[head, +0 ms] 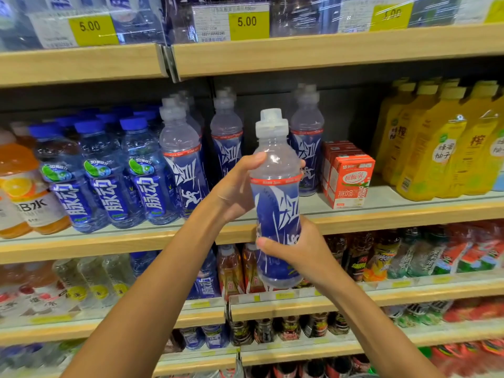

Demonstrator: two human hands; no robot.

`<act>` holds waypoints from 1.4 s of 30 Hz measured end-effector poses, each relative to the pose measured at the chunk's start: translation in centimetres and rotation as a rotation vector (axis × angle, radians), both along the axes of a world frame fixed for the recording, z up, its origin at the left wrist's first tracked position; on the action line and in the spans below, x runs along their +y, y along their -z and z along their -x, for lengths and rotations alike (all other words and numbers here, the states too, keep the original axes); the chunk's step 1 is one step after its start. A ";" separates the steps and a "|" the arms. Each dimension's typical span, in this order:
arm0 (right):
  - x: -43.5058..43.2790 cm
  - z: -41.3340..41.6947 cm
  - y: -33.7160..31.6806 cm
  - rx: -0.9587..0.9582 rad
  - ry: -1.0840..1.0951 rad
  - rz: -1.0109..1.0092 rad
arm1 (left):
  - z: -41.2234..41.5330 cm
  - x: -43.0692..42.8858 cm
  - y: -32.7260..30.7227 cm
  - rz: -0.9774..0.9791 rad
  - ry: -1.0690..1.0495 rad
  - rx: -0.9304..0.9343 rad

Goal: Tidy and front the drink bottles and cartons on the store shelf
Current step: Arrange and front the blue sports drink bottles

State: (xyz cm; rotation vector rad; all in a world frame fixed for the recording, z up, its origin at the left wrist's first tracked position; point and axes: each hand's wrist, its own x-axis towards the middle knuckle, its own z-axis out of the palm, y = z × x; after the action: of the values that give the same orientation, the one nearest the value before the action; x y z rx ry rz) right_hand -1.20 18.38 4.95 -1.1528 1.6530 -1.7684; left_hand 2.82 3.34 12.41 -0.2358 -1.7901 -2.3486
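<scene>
The bottle [276,203] is held in front of the shelf [381,214], clear of it, before the gap between two rows of matching bottles [226,140]. Its long axis is near vertical, cap up, label facing the person. The left hand [237,186] curls its fingers round the clear shoulder, level with the gap. The right hand [297,249] wraps the lower label, below the shelf lip. The gap lies straight beyond the bottle, so the next move probably calls for an upright forward placement.
</scene>
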 end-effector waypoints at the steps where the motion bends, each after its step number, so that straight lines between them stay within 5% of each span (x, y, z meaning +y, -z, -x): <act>1: 0.0 0.6 -0.2 0.016 0.030 0.019 | 0.0 -0.2 0.1 -0.005 -0.064 -0.021; 6: -0.8 4.1 -1.1 0.111 0.254 0.122 | 0.6 -0.8 2.9 0.251 -0.563 -0.083; 9: -1.5 6.5 -1.0 0.159 0.364 0.146 | 0.2 -1.1 6.1 0.855 -0.782 0.033; 13: -2.4 8.9 -0.3 0.205 0.484 0.102 | -0.4 -2.2 9.2 1.624 -0.754 0.133; 18: -3.2 10.0 0.9 0.239 0.569 0.094 | 0.0 -3.5 10.5 1.953 -0.675 0.282; 26: -3.3 9.4 2.1 0.301 0.641 0.065 | 0.2 -4.0 11.8 1.987 -0.724 0.323; 32: -2.3 6.8 4.2 0.513 0.913 0.091 | 0.1 -3.9 11.7 1.981 -0.722 0.302; 42: -3.5 7.6 3.1 0.584 0.913 -0.131 | -0.2 -3.7 11.5 1.967 -0.703 0.250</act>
State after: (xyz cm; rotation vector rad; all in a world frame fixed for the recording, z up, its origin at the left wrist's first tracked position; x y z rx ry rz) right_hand -8.82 14.89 1.86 -0.9641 2.9431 -1.8235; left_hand 2.98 -0.34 0.89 -0.0500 -2.5675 0.3532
